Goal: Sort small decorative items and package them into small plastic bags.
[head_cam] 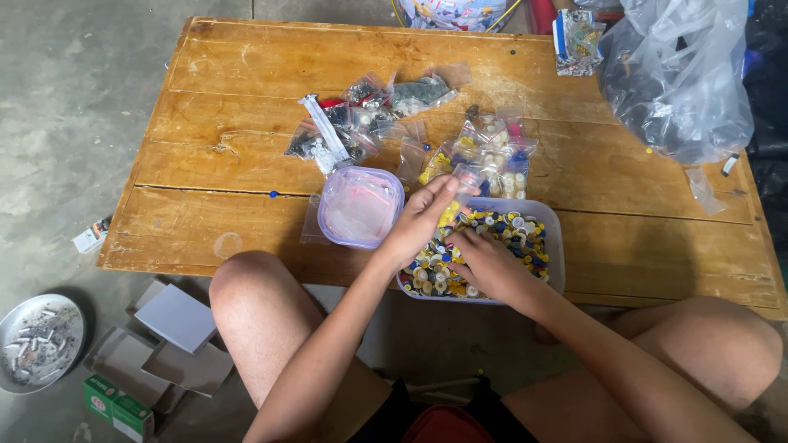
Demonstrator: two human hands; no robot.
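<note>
Left hand (423,217) grip closed on small clear bag (464,182), right hand (484,262) fingering buttons (509,230) below it

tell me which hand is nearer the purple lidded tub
Left. The left hand is just right of the purple lidded tub, holding a small clear bag; the right hand is farther right.

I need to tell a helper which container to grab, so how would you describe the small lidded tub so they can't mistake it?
Start at the low wooden table and find its near edge, in front of the seated person's knees. There, just left of the left hand, sits the small lidded tub. Unlike the open tub of mixed coloured buttons on its right, it is closed, with a pale lilac lid and pinkish contents.
</note>
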